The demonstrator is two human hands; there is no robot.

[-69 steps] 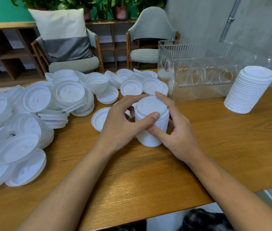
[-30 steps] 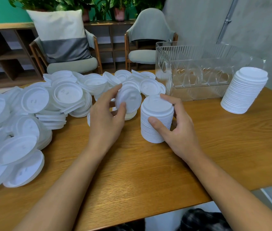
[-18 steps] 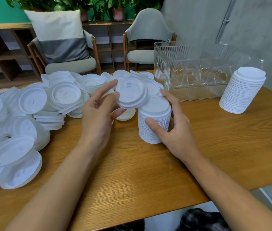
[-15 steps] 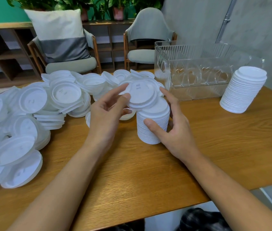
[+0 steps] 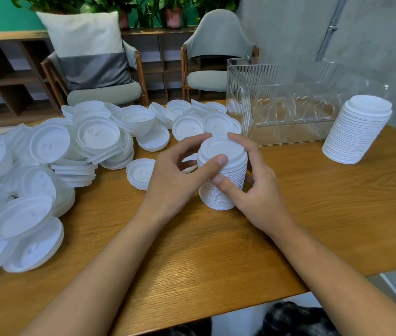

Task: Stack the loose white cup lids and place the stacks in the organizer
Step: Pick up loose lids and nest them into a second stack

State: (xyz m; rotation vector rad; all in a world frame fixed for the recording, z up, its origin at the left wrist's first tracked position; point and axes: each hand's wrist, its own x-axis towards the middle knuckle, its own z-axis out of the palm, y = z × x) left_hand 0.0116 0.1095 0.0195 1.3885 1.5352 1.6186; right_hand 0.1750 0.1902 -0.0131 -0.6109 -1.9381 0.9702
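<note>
Worktop [image 5: 216, 251]: wood grain. Its near edge runs under both forearms and its right corner cuts off at lower right.

Loose lids [image 5: 46, 154]: a white heap that fills the left half and spreads along the back as far as the organizer.

Organizer [image 5: 289, 105]: clear, with ribbed walls and an open top, upright at back right. Its front left corner is just behind the hands.

Two chairs [image 5: 211, 69] stand beyond the far edge. The left one carries a white and grey cushion [image 5: 88, 49].

Tall stack [image 5: 357, 132]: upright at far right, just beside the organizer's front right corner.

Stack in work [image 5: 221, 180]: upright on the worktop at centre, between the hands.

Left hand [image 5: 175, 180]: grip closed on the stack's top, thumb on the near rim and fingers curled over the far rim.

Right hand [image 5: 257, 190]: grip wrapped round the stack's side wall, thumb in front and fingers behind.

Short lid pile [image 5: 140, 172]: flat, just left of the left hand.

Open room: bare wood lies in front of the hands and between the stack in work and the tall stack.
</note>
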